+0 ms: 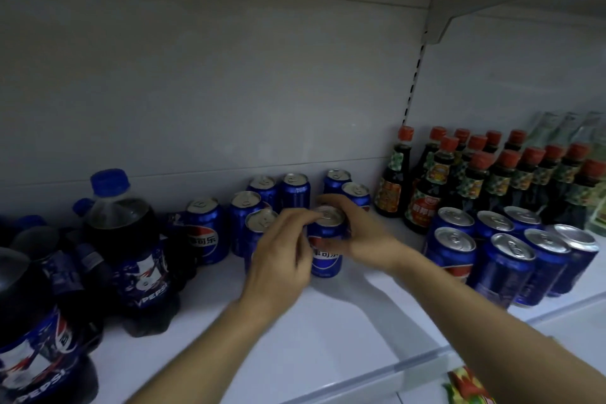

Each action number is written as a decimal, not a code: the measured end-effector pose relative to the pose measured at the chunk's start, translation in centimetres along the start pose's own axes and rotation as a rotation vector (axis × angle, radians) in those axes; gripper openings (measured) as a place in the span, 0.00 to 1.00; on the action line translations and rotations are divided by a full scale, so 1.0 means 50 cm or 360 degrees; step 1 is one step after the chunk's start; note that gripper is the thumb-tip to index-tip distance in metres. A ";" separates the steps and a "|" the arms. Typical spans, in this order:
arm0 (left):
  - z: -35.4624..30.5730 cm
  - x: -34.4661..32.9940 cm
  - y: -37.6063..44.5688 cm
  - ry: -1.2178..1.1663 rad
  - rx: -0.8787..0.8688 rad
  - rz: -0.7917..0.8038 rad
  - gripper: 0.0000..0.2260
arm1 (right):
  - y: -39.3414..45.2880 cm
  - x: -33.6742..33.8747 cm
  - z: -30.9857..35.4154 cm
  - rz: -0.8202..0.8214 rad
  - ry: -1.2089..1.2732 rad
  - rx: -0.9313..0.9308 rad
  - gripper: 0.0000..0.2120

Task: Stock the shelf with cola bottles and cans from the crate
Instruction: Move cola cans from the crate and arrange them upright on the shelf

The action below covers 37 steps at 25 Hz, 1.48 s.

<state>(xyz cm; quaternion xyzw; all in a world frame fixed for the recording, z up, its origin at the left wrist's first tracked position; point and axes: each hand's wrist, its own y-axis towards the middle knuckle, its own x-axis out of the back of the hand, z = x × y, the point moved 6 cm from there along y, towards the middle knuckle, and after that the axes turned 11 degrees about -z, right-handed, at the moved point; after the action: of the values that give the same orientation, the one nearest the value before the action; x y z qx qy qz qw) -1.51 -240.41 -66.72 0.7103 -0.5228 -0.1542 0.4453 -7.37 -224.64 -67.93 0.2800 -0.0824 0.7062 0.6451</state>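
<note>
Nearest, at about seven o'clock, stand the large dark plastic cola bottles with blue caps and blue labels (128,252), several crowded together on the white metal shelf (328,338). At five o'clock, below the shelf's front edge, a scrap of red and green packaging (465,384) shows, too cropped to identify.

Both forearms reach in from the bottom edge towards the centre. The left hand (282,256) has its fingers curled over the rim and near side of the blue aluminium cola can (326,246), which stands upright on the shelf at the front of a cluster. The right hand (357,233) wraps round the same can from the other side, thumb arching over the top. Both look to be gripping it, though motion blur softens the fingers.

At three o'clock a block of blue cola cans with silver tops (511,252) stands in rows. Behind the held can, towards twelve o'clock, more blue cans (262,207) sit in loose rows. Farther back at two o'clock are dark sauce bottles with red caps (492,180).

Judging by the shelf, stocking is well along: many bottles and cans are placed. The crate is out of view, so what remains cannot be told; bare shelf at the front could take more.
</note>
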 end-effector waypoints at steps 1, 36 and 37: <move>0.007 -0.024 -0.022 -0.0089 0.0219 0.0076 0.29 | -0.012 -0.010 -0.017 -0.0103 0.0112 -0.0030 0.35; 0.016 -0.147 -0.073 -0.0051 0.0687 0.0528 0.17 | -0.111 0.049 -0.050 -0.0999 -0.0345 -0.0039 0.41; -0.002 -0.123 -0.060 -0.0029 0.0558 0.0470 0.21 | -0.107 0.065 -0.026 -0.0972 -0.0499 0.0023 0.40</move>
<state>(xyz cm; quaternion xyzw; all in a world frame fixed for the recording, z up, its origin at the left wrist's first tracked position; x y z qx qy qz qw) -2.13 -234.77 -70.59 0.6913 -0.6438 -0.0006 0.3280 -2.63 -220.37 -68.68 0.4013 -0.0879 0.4294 0.8043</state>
